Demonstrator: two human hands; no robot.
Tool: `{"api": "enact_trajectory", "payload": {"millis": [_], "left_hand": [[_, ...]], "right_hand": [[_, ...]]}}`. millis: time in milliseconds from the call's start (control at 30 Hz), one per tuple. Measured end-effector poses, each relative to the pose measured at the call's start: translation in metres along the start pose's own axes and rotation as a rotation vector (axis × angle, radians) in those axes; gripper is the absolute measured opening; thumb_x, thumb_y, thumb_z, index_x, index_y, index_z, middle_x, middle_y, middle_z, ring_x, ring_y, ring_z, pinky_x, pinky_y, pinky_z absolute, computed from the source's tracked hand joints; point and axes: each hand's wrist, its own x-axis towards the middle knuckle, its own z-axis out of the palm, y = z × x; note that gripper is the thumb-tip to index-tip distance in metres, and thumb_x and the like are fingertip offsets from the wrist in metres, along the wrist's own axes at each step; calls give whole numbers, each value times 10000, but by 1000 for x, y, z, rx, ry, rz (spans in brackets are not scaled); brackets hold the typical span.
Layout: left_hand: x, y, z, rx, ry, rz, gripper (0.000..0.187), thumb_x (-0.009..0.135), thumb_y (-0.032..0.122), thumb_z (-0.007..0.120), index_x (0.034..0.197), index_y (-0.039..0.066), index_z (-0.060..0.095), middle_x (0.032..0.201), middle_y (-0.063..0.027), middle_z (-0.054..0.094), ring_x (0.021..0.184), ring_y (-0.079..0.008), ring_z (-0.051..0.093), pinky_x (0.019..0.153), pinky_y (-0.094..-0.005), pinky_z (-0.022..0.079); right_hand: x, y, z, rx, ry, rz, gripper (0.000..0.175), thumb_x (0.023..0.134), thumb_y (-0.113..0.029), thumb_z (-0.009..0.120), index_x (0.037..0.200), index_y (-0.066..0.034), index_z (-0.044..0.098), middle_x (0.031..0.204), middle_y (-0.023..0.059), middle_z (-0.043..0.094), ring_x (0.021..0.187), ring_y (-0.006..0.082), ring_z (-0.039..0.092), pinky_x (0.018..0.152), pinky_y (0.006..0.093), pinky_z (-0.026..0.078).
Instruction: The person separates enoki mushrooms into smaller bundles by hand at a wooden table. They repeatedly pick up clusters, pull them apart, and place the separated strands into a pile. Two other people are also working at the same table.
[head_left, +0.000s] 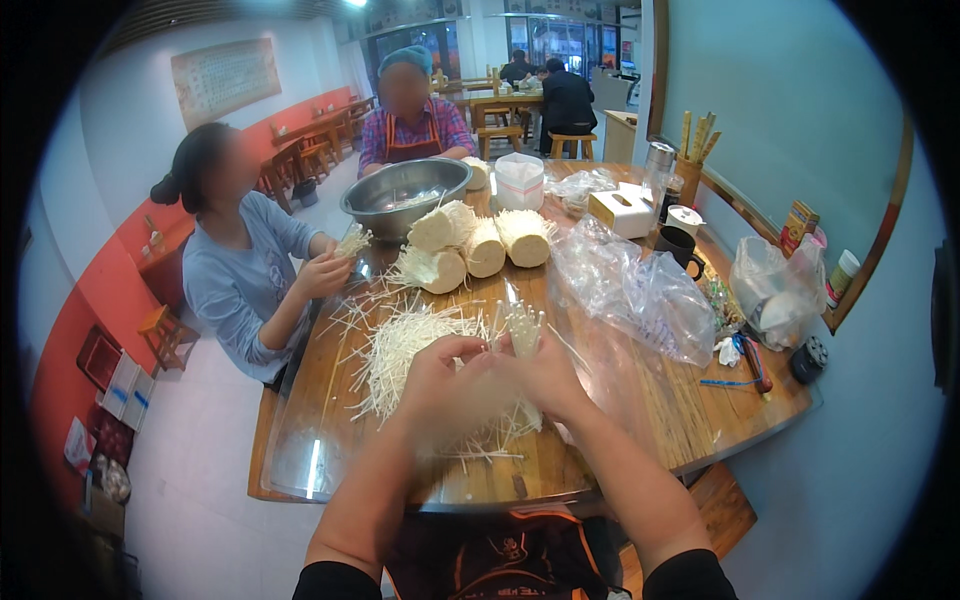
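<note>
My right hand (551, 375) grips a small bunch of enoki mushrooms (525, 330), caps upward. Close against it, my left hand (442, 375) has its fingertips pinched around a few thin enoki stems; blur hides part of both hands. Beyond and left of my hands lies a loose heap of separated enoki (397, 345) on the wooden table (645, 420). Stray stems (487, 454) are scattered under my wrists. Farther back, several thick enoki clumps with cut root ends (442, 271) are stacked beside a large steel basin (375, 217), which has some enoki inside.
A person on the left holds an enoki bunch (352, 244); another person sits behind the basin. Clear plastic bags (637, 292), a tissue box (621, 210), a dark mug (675, 244) and a red-handled tool (757, 371) lie along the right. A glass partition (780, 127) rises there.
</note>
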Motion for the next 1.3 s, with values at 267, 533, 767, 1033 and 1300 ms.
{"api": "enact_trajectory", "payload": {"millis": [267, 533, 767, 1033, 1300], "left_hand": [[5, -12, 4, -237, -35, -90, 129, 905, 77, 634, 997, -12, 619, 902, -50, 654, 829, -99, 616, 750, -229, 494], [7, -14, 1, -292, -57, -81, 105, 903, 66, 630, 974, -10, 622, 896, -38, 651, 829, -96, 612, 748, -231, 489], [5, -11, 1, -393, -78, -228, 93, 906, 64, 618, 959, -11, 629, 889, -36, 663, 813, -86, 607, 731, -214, 479], [3, -5, 2, -349, -80, -226, 77, 897, 60, 621, 943, -1, 629, 868, -15, 656, 778, -56, 585, 689, -189, 462], [10, -4, -19, -496, -59, -216, 53, 899, 81, 592, 918, 33, 582, 859, -68, 659, 706, -103, 607, 621, -225, 473]], "right_hand": [[2, 3, -4, -17, -30, 60, 297, 836, -120, 712, 1066, -5, 562, 961, 46, 637, 805, 100, 615, 681, 246, 515], [-2, -2, -1, -78, -48, 10, 246, 865, -113, 682, 1048, -12, 553, 895, 54, 639, 736, 117, 633, 626, 242, 521], [-3, -3, 0, -96, -10, -22, 236, 837, -96, 709, 1006, -21, 563, 832, 35, 635, 721, 95, 608, 610, 238, 495], [1, 8, -3, -149, 1, -61, 228, 815, -133, 730, 956, -34, 581, 784, 29, 631, 693, 81, 593, 600, 233, 478], [4, 10, -7, -59, 63, -7, 222, 839, -146, 692, 970, -27, 559, 844, 40, 642, 751, 118, 641, 583, 255, 495]]}}
